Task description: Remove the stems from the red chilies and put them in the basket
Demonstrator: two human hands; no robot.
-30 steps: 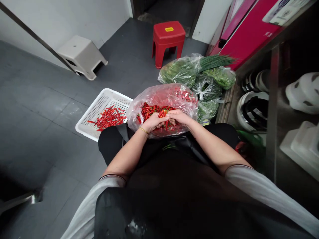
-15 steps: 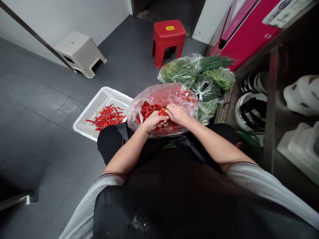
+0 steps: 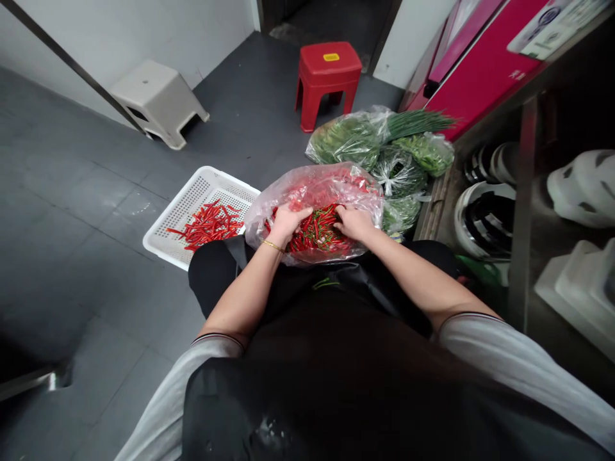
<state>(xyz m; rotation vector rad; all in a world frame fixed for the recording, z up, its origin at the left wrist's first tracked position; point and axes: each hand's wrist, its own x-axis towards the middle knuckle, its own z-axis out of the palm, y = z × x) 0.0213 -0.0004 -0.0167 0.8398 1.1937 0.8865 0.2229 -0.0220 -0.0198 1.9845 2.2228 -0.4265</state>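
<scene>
On my lap rests a clear plastic bag (image 3: 262, 205), its mouth spread and filled with red chili peppers (image 3: 319, 232) that have green stems. At the left side of the opening is my left hand (image 3: 287, 221), its thumb stretched out over the chilies and its other fingers partly hidden. My right hand (image 3: 356, 223) reaches in from the right, thumb and forefinger apart and touching the pile; its remaining fingers are out of sight. A gap with chilies showing separates the hands. Left of my knee, a white perforated basket (image 3: 161, 238) holds loose red chilies (image 3: 211, 224).
Bags of green vegetables (image 3: 346, 137) lie on the floor beyond the chili bag. Farther off are a red stool (image 3: 330, 70) and a tipped whitish stool (image 3: 158, 96). A shelf post (image 3: 521, 211) and stacked containers (image 3: 583, 282) stand close on my right.
My hands, earlier together over the chilies with the fingers pinching some, have moved apart to the two sides of the bag's opening. More of the pile shows between them.
</scene>
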